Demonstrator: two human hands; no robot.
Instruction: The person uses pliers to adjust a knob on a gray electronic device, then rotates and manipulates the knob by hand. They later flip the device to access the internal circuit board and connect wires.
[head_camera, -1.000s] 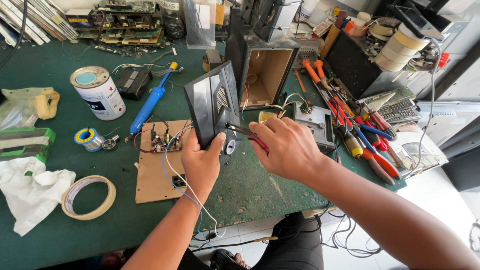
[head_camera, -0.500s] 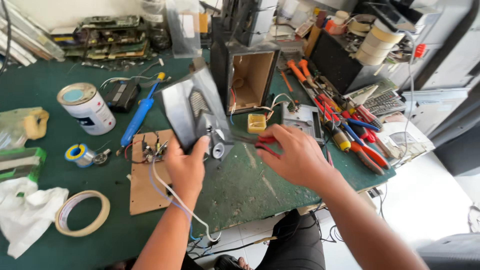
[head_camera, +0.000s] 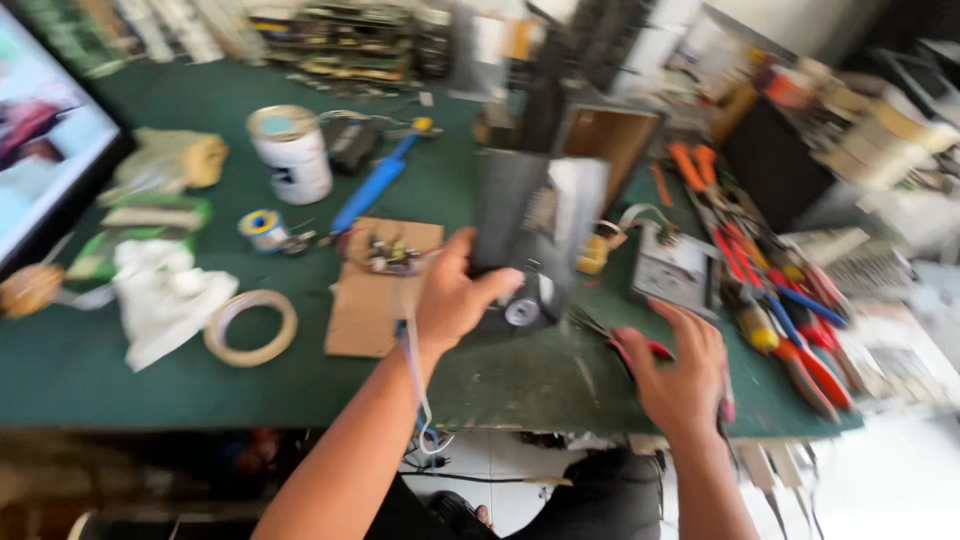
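Observation:
My left hand (head_camera: 455, 300) grips the lower edge of a dark grey speaker panel (head_camera: 530, 225), holding it upright over the green table (head_camera: 150, 370). A round part (head_camera: 522, 312) shows at the panel's bottom. A thin wire (head_camera: 415, 380) hangs down past my left wrist. My right hand (head_camera: 675, 375) rests near the table's front edge, to the right of the panel and apart from it. Its fingers are closed over red-handled pliers (head_camera: 640, 347). The whole view is blurred.
Left of the panel lie a cardboard piece with a small circuit (head_camera: 375, 285), a tape roll (head_camera: 250, 328), a white cloth (head_camera: 160, 300), a solder spool (head_camera: 262, 228), a white can (head_camera: 290, 155) and a blue-handled tool (head_camera: 370, 185). An open wooden box (head_camera: 610, 140) stands behind. Several hand tools (head_camera: 780, 300) crowd the right side.
My right hand has drawn back from the panel to the table's front edge with the pliers. My left hand keeps hold of the panel. The view has swung right.

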